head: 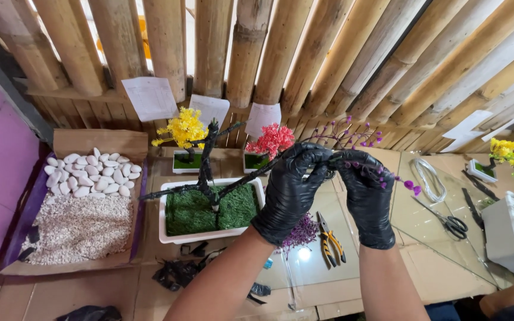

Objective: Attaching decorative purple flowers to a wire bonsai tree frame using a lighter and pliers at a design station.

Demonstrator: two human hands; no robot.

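Both my hands wear black gloves. My left hand [290, 193] pinches a black branch [242, 178] of a small artificial tree [208, 160] that stands in a white rectangular pot [209, 235] filled with green moss. My right hand [367, 196] meets the left at the branch tip and holds a sprig of purple beaded stems [352, 134] against it. A few purple buds [413, 187] stick out to the right of my right hand. Below my hands a clump of purple flowers [300, 230] lies on the table.
A cardboard tray [90, 142] at left holds white pebbles and gravel. Two small pots with a yellow tree [184, 128] and a red tree [270, 138] stand behind. Orange-handled pliers [330, 241], scissors [450, 223], a wire coil [428, 178], a glass sheet and another white pot [507, 235] lie right.
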